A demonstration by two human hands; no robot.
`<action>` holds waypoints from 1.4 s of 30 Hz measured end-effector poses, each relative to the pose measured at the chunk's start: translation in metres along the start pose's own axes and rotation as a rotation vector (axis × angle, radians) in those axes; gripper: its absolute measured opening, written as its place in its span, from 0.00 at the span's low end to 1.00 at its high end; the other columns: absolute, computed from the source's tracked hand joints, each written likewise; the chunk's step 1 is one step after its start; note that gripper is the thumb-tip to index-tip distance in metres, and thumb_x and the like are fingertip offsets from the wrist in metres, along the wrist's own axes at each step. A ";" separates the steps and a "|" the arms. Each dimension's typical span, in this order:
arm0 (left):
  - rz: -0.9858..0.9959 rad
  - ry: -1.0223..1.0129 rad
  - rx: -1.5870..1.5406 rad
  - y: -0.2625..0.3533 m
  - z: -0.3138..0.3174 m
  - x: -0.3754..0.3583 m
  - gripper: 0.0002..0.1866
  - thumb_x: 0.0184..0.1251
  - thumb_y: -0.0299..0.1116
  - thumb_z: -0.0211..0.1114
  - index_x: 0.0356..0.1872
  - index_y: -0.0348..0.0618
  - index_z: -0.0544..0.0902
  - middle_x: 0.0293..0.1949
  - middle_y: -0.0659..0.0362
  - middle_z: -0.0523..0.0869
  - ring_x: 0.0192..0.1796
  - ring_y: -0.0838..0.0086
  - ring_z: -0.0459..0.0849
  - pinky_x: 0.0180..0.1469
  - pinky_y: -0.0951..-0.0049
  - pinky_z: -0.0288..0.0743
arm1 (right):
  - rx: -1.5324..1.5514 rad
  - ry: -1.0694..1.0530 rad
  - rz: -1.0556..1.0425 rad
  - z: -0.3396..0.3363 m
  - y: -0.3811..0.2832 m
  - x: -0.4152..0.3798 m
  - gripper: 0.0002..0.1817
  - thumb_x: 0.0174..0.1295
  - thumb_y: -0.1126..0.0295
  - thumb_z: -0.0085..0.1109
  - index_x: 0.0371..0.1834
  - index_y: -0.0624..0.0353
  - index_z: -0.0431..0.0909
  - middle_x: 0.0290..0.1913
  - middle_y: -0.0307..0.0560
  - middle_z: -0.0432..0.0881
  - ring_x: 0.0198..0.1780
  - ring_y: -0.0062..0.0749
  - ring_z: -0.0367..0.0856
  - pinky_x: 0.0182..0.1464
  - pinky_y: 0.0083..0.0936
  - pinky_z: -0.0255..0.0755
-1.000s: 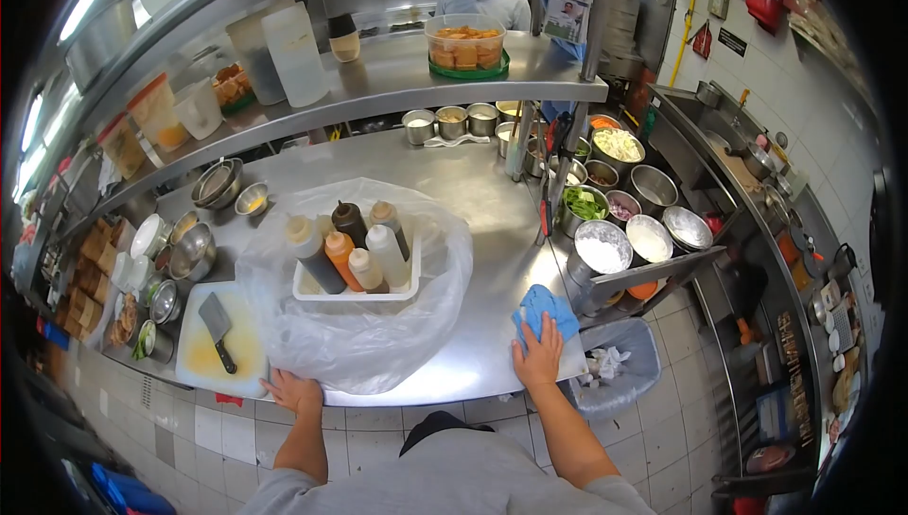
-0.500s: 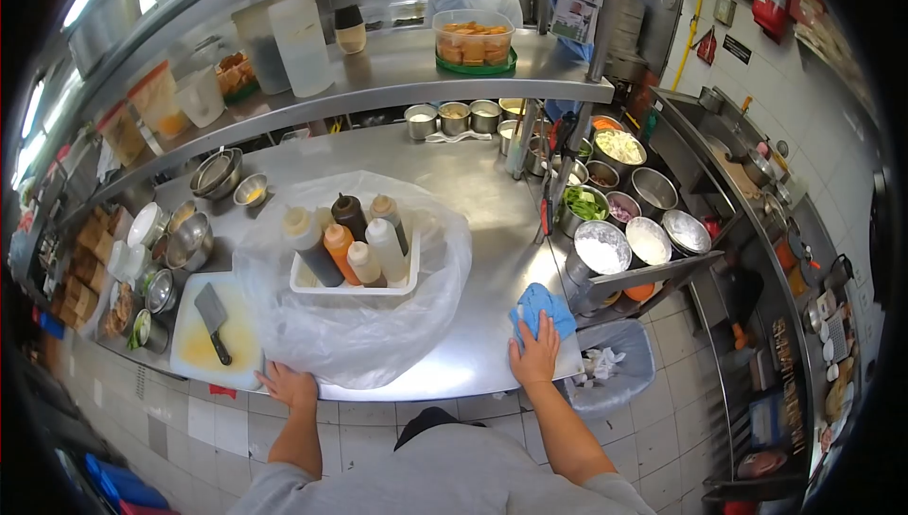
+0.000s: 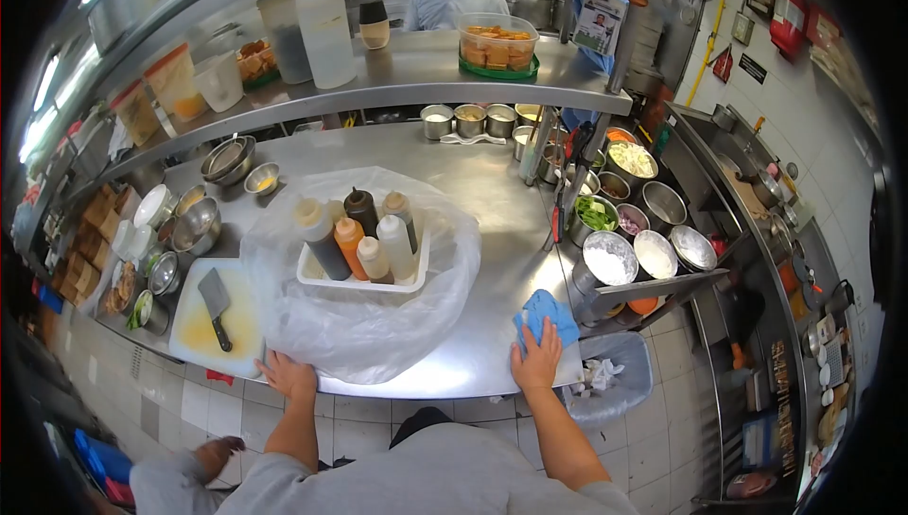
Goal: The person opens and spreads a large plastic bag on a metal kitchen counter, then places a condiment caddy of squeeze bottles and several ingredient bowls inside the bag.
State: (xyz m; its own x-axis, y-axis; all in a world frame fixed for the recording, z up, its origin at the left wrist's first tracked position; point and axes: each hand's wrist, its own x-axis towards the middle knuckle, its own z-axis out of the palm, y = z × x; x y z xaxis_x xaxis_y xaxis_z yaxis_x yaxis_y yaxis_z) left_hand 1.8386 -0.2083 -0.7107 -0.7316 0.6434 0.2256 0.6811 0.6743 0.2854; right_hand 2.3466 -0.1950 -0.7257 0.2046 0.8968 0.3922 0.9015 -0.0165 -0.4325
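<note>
My left hand (image 3: 289,375) lies at the front edge of the steel counter (image 3: 492,274), fingers spread, between the white cutting board (image 3: 236,316) and a clear plastic sheet or bag (image 3: 378,349). A cleaver (image 3: 216,302) with a black handle rests on the stained board. My right hand (image 3: 537,360) is flat at the counter's right front corner, its outstretched fingers touching a crumpled blue cloth (image 3: 551,314). On the plastic sits a white tray (image 3: 416,280) of several squeeze bottles, among them an orange one (image 3: 348,248) and a dark one (image 3: 360,212).
A waste bin (image 3: 629,387) stands below the right corner. Metal containers of vegetables and white powder (image 3: 610,260) line the right side. Bowls (image 3: 197,226) crowd the left. An overhead shelf (image 3: 397,94) spans the back. A person (image 3: 459,0) stands behind it; another person's hand (image 3: 218,453) shows lower left.
Another person's hand and sleeve have come into view at lower left. The view has shifted slightly. Both my hands stay in place on the counter and the cloth.
</note>
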 end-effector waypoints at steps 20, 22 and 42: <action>-0.036 -0.024 -0.016 -0.006 0.006 0.008 0.39 0.61 0.40 0.65 0.77 0.51 0.70 0.80 0.58 0.65 0.87 0.45 0.43 0.81 0.40 0.48 | -0.022 -0.011 -0.035 0.012 0.001 -0.002 0.27 0.64 0.60 0.66 0.67 0.51 0.82 0.83 0.64 0.59 0.82 0.67 0.55 0.80 0.62 0.49; -0.031 -0.017 -0.020 -0.006 0.008 0.008 0.39 0.63 0.42 0.65 0.78 0.52 0.69 0.80 0.58 0.66 0.87 0.45 0.42 0.81 0.40 0.47 | -0.028 -0.002 -0.035 0.014 0.002 -0.002 0.27 0.64 0.60 0.65 0.67 0.51 0.82 0.83 0.64 0.59 0.82 0.67 0.55 0.80 0.61 0.49; -0.045 -0.027 0.041 -0.002 0.020 0.005 0.37 0.71 0.49 0.60 0.80 0.54 0.67 0.83 0.64 0.62 0.87 0.46 0.42 0.82 0.42 0.46 | -0.037 -0.017 0.005 0.010 0.007 -0.001 0.27 0.64 0.58 0.67 0.67 0.46 0.82 0.83 0.62 0.59 0.82 0.65 0.55 0.81 0.59 0.49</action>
State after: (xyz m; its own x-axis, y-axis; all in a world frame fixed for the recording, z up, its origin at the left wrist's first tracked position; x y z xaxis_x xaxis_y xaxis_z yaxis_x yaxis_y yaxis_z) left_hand 1.8343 -0.1990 -0.7283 -0.7605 0.6215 0.1880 0.6488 0.7165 0.2563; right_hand 2.3491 -0.1914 -0.7373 0.2024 0.9042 0.3760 0.9140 -0.0366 -0.4040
